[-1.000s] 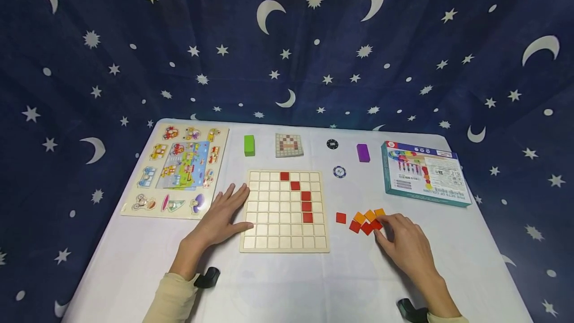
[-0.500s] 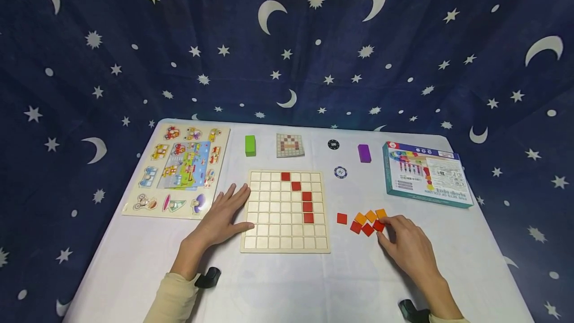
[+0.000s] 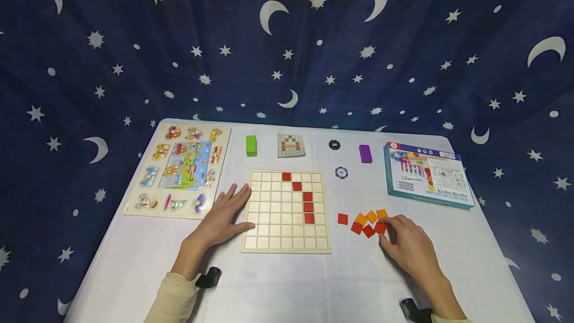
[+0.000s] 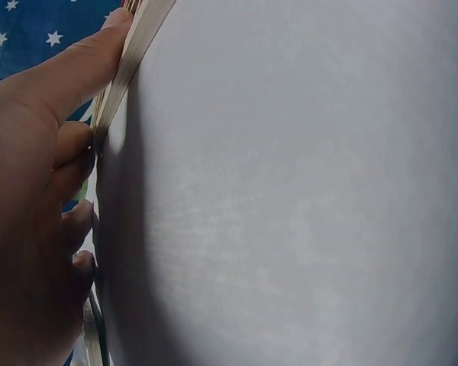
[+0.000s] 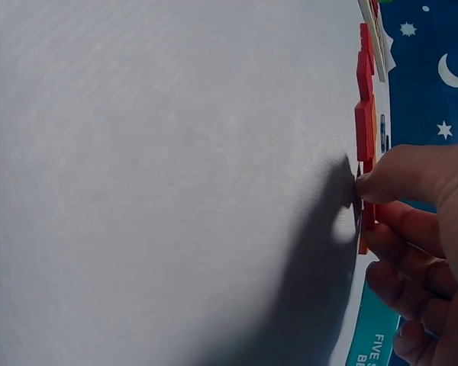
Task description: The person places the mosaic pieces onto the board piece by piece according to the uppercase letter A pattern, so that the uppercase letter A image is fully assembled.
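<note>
A pale wooden grid board (image 3: 275,243) lies mid-table with several red tiles (image 3: 308,207) in its squares. My left hand (image 3: 221,218) rests at its left side, fingers stretched along the edge and thumb over the lower-left border. In the left wrist view, the thumb (image 4: 84,65) lies along the board's edge. To the right, my right hand (image 3: 410,245) pinches a red tile (image 3: 379,228) between thumb and index finger, low over the cloth. Beside it lie orange tiles (image 3: 371,217) and more red tiles (image 3: 356,227); a lone red tile (image 3: 343,219) sits nearer the board.
A picture card (image 3: 290,145) with a grid pattern stands behind the board, between a green block (image 3: 251,146) and two chips (image 3: 341,173). A purple block (image 3: 365,153) and a teal box (image 3: 429,175) are back right. A puzzle board (image 3: 137,189) lies left.
My right hand has drawn the pinched red tile slightly right and toward me, away from the neighbouring red tile. The left hand and the board have stayed put.
</note>
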A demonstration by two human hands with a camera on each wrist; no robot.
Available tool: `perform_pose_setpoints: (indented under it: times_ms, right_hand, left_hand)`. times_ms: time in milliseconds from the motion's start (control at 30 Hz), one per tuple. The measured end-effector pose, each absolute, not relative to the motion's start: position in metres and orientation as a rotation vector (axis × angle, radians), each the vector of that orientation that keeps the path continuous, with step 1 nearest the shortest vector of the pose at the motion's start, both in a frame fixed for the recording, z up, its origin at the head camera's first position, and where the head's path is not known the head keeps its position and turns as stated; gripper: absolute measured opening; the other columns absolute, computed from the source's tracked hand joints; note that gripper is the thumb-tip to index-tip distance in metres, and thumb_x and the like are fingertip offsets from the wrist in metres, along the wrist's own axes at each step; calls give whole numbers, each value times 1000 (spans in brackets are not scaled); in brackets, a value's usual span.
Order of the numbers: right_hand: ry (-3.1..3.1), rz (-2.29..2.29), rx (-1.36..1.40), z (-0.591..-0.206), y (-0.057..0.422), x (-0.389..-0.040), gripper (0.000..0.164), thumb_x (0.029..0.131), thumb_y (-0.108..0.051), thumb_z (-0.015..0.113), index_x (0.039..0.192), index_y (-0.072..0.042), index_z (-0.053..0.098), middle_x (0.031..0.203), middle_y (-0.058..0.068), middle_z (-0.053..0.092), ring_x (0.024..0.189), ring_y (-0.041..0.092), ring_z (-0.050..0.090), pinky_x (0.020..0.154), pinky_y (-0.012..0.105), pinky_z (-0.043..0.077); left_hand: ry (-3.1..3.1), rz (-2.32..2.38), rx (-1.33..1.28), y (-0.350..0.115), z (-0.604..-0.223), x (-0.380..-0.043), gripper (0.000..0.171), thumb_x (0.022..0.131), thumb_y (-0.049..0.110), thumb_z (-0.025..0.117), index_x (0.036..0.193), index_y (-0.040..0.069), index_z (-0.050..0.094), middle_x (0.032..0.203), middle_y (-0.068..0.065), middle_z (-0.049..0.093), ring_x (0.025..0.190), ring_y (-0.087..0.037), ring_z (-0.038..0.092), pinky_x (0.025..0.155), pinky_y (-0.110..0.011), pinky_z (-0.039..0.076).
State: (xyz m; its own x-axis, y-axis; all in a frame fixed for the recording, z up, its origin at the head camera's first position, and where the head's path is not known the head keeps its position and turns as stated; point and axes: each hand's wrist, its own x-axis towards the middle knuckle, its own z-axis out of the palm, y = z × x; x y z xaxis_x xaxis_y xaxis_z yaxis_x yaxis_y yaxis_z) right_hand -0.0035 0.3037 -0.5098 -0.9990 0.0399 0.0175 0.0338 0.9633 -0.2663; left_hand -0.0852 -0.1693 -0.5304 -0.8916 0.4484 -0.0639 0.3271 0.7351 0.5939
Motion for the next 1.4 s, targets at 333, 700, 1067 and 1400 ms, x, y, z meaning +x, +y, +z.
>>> perform_pose_setpoints:
  times_ms: [333,700,1067,1400]
  right_hand:
    - [-2982,485,101,-505,279,-26,36,81,-14,87,115,-7,78,103,9,73,85,22,61,76,44,57]
    - [-2940,615,390,-498,190,-87,31,89,-21,83,118,-13,78,104,4,72,81,14,52,70,29,44]
    - [-2965,717,618,-493,115,-134,30,94,-25,79,123,-16,77,107,0,72,87,15,60,79,35,54]
    - [-3083,595,667,-508,88,-149,28,96,-23,77,124,-16,78,114,2,73,106,21,70,92,42,60]
  left_hand:
    - [2741,870,634,-171,-530,-88,96,92,44,81,168,9,33,177,-11,30,166,-44,17,134,-67,14]
    - [2732,865,639,-169,-528,-88,96,93,45,81,168,9,32,177,-10,29,167,-43,16,135,-67,13]
    - [2727,865,643,-169,-529,-89,96,93,44,81,168,9,33,177,-10,29,167,-43,17,135,-67,14]
    - [2714,863,609,-171,-530,-86,95,93,46,80,168,10,33,178,-9,28,167,-42,16,135,-67,14]
